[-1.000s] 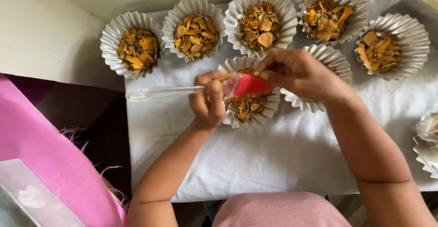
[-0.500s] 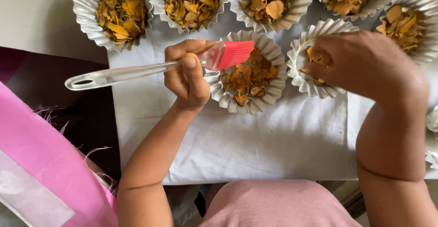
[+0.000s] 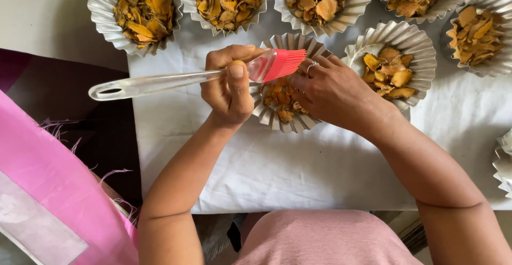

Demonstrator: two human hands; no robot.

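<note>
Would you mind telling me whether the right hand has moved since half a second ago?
Yes. The right hand has shifted left, off the neighbouring foil cup, and now rests on the foil cup under the brush.

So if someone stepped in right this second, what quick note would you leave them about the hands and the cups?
Left hand: shut on the brush, its red bristles over the near cup.
Right hand: resting in the near cup on the dried slices; grip unclear.
Things: the filled neighbour cup sits right of it, with a row of filled cups behind, all on the white cloth.
Done: cups hold slices.
Left: near cup in hand.
</note>
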